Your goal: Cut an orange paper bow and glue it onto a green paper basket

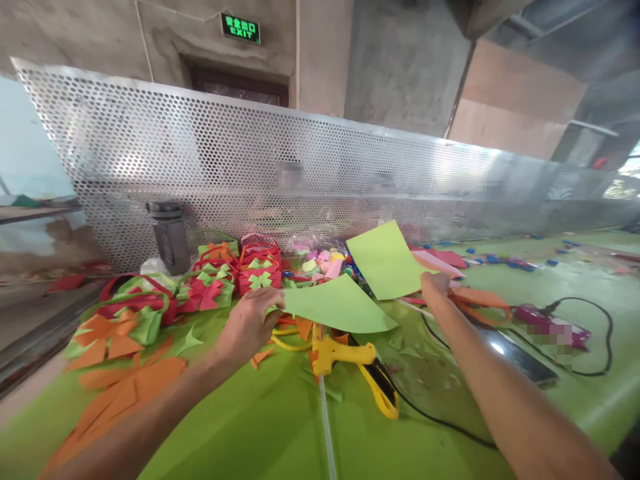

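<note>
My left hand (250,319) pinches the left edge of a light green paper sheet (336,307) held above the table. Over to the right, my right hand (434,288) grips the lower right corner of a second light green sheet (386,259), which tilts up behind the first. Below the two sheets a yellow glue gun (350,357) lies on the green table (260,427), with a clear glue stick (326,420) pointing toward me and a black cord trailing right.
Red and green paper baskets (259,261) and orange paper scraps (115,387) crowd the left side. A perforated metal screen (250,167) walls the far edge. A dark phone (520,357) and a pink device (545,323) with a black cable lie at the right.
</note>
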### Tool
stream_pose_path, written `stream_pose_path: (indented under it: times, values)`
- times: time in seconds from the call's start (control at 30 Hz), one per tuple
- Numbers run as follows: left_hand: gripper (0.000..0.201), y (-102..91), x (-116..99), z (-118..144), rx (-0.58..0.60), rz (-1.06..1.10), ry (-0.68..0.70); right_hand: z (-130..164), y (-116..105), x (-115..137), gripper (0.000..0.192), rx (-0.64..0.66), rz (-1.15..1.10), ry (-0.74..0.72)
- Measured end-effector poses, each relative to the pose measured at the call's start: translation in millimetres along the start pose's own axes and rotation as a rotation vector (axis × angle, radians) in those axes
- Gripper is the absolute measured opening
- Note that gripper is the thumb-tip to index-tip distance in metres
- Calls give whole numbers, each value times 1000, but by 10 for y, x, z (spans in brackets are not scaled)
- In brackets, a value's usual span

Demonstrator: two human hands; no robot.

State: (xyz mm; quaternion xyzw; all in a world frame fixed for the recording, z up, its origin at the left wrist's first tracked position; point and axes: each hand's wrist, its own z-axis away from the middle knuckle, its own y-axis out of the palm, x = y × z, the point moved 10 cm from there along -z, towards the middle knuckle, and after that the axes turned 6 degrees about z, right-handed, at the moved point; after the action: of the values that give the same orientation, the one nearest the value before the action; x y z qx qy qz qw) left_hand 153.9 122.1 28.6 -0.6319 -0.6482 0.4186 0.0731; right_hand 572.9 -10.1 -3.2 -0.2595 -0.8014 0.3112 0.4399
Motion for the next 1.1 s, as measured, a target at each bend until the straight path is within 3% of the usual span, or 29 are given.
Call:
stream_pose_path:
  times: [0.1,0.17,0.27,0.37,0.43,0.57,0.67,0.77,0.83,0.87,1.0,1.1]
  values:
    - [14,-13,58,8,-5,6,-57,67,-57,99,35,-72,-86,25]
    - [17,-40,72,11,-5,0,-98,152,-77,356,36,-67,-172,-73]
    - [23,-143,39,9,-22,-42,-147,480,-76,968,36,71,-328,-369]
    - [32,-313,-51,22,-46,-104,-175,1112,-168,1547,31,257,-445,-696]
    - [34,-431,-134,54,-47,-135,-176,1576,-311,1791,32,324,-487,-869]
    - [31,-697,-295,191,-72,-195,-145,2257,-576,1995,39,307,-449,-1082]
    - [25,-914,-405,367,-121,-235,-103,2530,-605,2052,41,263,-319,-1170]
    - [17,-1050,-721,650,-159,-316,94,2733,-535,2090,44,278,-215,-1240]
    - [18,-980,-1161,969,-164,-506,417,2888,-486,2102,43,306,-171,-1301]
    - [21,-896,-1283,1115,-125,-565,481,2970,-459,2101,42,327,-150,-1331]
    - [31,-584,-1540,1539,-42,-614,523,3277,-336,2058,33,451,-30,-1440]
    - [31,-348,-1463,1686,26,-534,445,3436,-235,2000,24,563,62,-1497]
